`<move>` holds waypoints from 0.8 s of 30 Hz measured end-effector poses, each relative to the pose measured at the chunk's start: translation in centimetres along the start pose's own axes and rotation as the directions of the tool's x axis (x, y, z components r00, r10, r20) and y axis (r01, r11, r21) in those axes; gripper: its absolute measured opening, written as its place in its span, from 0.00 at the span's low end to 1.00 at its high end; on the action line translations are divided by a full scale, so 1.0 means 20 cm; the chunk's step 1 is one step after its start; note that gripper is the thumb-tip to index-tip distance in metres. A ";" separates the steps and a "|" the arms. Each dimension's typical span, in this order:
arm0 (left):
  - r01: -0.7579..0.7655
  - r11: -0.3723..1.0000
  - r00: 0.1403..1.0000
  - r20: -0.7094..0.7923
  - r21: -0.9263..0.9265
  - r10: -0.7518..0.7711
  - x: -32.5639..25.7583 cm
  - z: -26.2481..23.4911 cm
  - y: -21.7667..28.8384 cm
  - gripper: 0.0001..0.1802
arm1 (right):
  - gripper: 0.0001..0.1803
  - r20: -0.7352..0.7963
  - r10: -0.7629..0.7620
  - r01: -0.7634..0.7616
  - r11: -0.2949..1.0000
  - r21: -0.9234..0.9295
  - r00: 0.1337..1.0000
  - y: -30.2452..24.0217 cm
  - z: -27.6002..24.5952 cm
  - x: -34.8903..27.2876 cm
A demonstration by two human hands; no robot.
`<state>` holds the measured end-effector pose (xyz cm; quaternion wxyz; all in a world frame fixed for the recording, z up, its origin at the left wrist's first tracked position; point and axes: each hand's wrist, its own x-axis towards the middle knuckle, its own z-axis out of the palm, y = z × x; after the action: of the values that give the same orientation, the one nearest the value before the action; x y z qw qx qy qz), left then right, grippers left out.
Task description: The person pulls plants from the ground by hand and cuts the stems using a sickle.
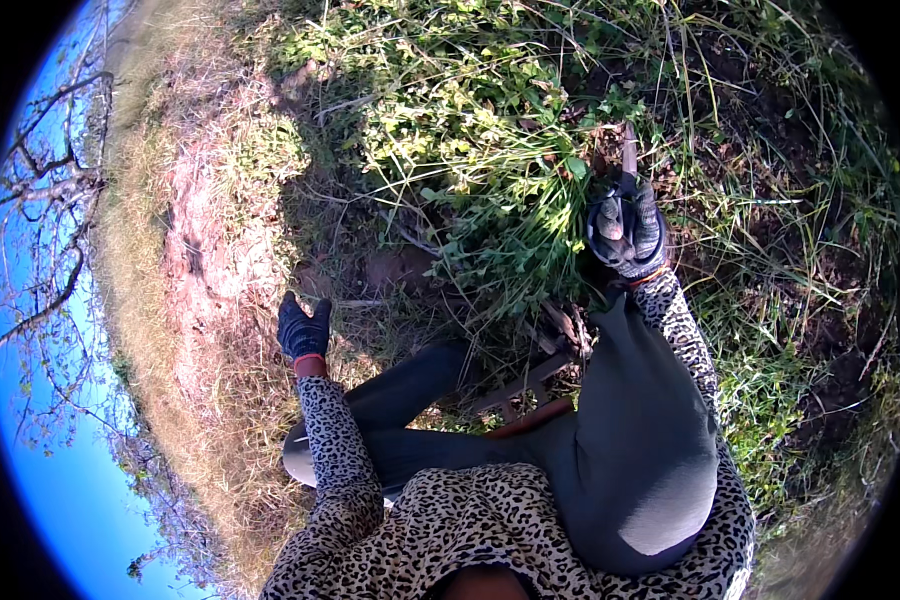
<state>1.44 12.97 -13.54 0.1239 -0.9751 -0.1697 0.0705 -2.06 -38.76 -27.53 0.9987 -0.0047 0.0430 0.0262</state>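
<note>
By the right hand (628,230), a narrow-bladed tool (629,152) is gripped beside the green clump (515,215); the left hand (304,326) is held loosely open, thumb apart. Open room is offered by bare ground (215,265) toward its left edge.

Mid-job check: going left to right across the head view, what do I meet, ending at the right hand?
Bare-branched brown tree → pale reddish patch of bare soil → left hand in a dark knit glove → bushy green leafy clump → right hand in a grey-and-black glove.
</note>
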 end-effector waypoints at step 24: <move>-0.815 0.561 0.553 0.094 -0.145 0.828 -0.35 0.21 1.97 0.36 | 0.31 0.001 0.027 -0.027 0.999 0.045 1.000 -0.01 -0.11 -0.15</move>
<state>6.43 -24.49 -27.40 0.0220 -0.9374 0.2934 0.1865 -5.27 -39.19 -29.45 0.9981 0.0184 0.0436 0.0390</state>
